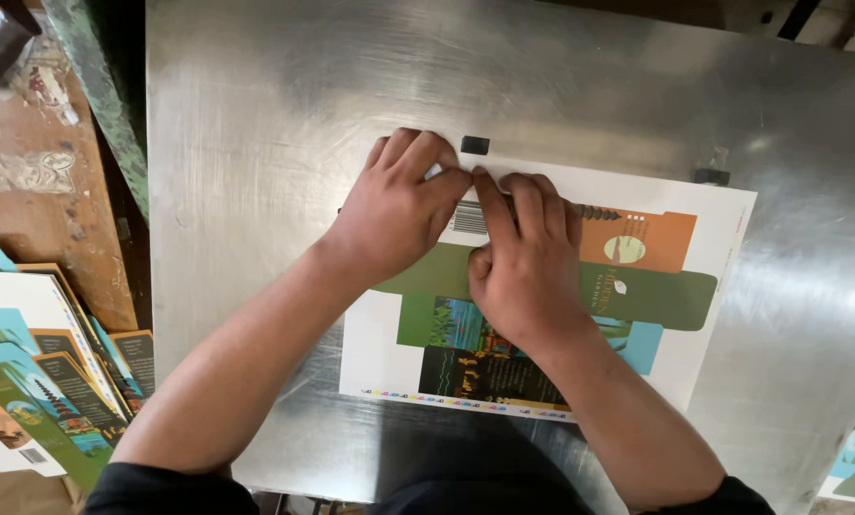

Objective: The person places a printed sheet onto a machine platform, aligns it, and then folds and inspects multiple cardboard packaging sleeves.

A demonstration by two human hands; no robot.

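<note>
Both hands press flat, fingers spread: left hand [399,215] and right hand [523,262] pin a printed carton sheet [666,286] against a small black stop [475,145] on the steel plate [275,114], gripping nothing.

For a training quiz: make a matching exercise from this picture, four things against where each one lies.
Things:
1. printed sheet
2. stack of printed cartons
3. small black block
4. left hand

Places:
a. lower left, beside the metal table
b. pressing on the sheet's upper left corner
c. flat in the middle of the metal table
d. just beyond the sheet's top edge, by the fingertips

Pairs: 1-c, 2-a, 3-d, 4-b
</note>
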